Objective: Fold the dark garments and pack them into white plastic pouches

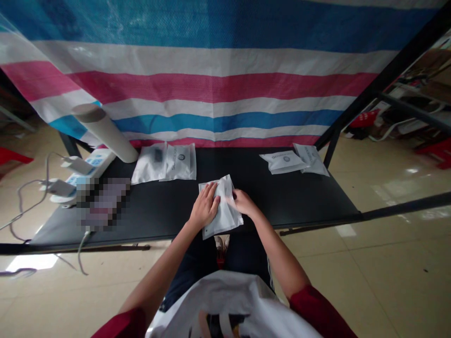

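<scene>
A white frosted plastic bag (225, 213) lies at the front edge of the black table, partly over the edge. My left hand (205, 205) rests flat on the bag's left part, fingers stretched out. At the bag's right side is my right hand (243, 202), its fingers curled at the opening or edge, the fingertips partly hidden by the plastic. Whatever lies inside the bag cannot be made out.
On the black table (151, 209), two white bags (180, 162) lie back left and two more (286, 161) back right. A tall bottle (105, 134), a power strip (97, 164) with chargers, and a blurred phone (107, 202) stand left. A striped sheet (211, 84) hangs behind.
</scene>
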Motion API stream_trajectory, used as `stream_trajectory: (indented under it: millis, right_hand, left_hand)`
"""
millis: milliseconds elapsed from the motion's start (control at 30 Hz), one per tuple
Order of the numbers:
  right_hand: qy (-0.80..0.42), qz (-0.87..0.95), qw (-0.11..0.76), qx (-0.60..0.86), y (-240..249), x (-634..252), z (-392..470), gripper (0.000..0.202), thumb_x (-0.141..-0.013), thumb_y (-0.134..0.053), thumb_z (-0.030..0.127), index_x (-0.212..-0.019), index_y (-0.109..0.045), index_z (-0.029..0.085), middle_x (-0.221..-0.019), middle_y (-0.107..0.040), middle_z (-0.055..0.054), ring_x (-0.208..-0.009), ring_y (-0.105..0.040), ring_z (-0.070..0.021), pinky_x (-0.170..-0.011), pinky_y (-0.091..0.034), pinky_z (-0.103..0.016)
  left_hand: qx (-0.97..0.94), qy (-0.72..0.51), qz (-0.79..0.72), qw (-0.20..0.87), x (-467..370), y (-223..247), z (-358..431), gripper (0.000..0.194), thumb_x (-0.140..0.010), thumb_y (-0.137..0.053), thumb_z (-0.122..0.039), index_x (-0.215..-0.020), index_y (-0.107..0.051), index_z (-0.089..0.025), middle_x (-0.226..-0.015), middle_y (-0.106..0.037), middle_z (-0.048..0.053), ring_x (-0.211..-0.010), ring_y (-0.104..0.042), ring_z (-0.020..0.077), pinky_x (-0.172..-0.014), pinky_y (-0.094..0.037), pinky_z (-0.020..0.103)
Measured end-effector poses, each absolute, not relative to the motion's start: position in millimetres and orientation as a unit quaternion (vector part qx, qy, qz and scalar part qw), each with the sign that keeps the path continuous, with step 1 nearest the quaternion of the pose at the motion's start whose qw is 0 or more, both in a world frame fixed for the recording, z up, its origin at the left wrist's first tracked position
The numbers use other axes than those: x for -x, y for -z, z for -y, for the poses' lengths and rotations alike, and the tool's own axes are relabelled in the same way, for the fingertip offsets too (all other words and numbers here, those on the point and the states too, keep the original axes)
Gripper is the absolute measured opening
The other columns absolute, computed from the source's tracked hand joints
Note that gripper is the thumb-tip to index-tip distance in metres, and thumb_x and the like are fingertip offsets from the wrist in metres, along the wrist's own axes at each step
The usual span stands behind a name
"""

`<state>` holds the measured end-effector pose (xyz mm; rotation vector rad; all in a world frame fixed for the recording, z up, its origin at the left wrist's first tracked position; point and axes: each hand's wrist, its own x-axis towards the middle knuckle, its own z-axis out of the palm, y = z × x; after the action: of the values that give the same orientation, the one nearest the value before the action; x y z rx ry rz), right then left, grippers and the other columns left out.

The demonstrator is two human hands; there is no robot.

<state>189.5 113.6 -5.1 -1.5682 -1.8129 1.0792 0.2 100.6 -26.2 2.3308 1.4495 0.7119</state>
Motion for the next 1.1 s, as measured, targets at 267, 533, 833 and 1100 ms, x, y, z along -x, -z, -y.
stream_trajectory:
  millis: [267,533,833,1100]
  right_hand:
    - [-0.520,0.393,0.421,0.630,3.5,-271.9,-93.4,0.045,-0.079,-0.062,0.051,-0.111,-0.067,0.019,-0.106,-0.073,-0.009,-0.093,-0.069,-0.0248,-0.060,-0.054,-0.028]
    - [-0.585,0.376,0.412,0.589,-8.5,-249.0,-98.0,0.052,-0.084,-0.053,0.064,-0.103,-0.071,0.020,-0.096,-0.075,-0.007,-0.088,-0.069,-0.0232,-0.056,-0.051,-0.025]
    - [-0.529,0.511,0.386,0.557,7.9,-234.8,-111.3,0.046,-0.081,-0.061,0.058,-0.090,-0.073,0.015,-0.092,-0.074,-0.005,-0.097,-0.065,-0.0237,-0.086,-0.049,-0.033]
    - [-0.563,0.476,0.431,0.521,12.2,-240.0,-104.1,0.040,-0.069,-0.077,0.041,-0.100,-0.072,0.016,-0.105,-0.074,-0.007,-0.100,-0.066,-0.0248,-0.089,-0.050,-0.036]
  left_hand:
    - [-0.849,-0.157,-0.495,0.097,-5.7,23.9,-100.4,0.077,-0.084,-0.051,-0.069,-0.148,-0.039,-0.029,-0.158,-0.031,0.010,-0.147,-0.017,0.0416,-0.116,-0.020,0.059]
    - [-0.846,-0.179,-0.481,0.142,-4.4,20.2,-110.5,0.058,-0.095,-0.039,-0.055,-0.143,-0.047,-0.023,-0.155,-0.037,0.009,-0.147,-0.021,0.0339,-0.118,-0.023,0.053]
    - [-0.743,-0.355,-0.498,0.274,27.5,16.7,-88.8,0.048,-0.097,-0.036,-0.044,-0.137,-0.042,-0.017,-0.130,-0.057,0.014,-0.123,-0.054,0.0250,-0.106,-0.042,0.043]
    - [-0.701,-0.390,-0.501,0.325,35.2,15.2,-85.9,0.097,-0.072,-0.073,-0.051,-0.147,-0.019,-0.022,-0.133,-0.052,0.015,-0.116,-0.059,0.0276,-0.100,-0.048,0.046]
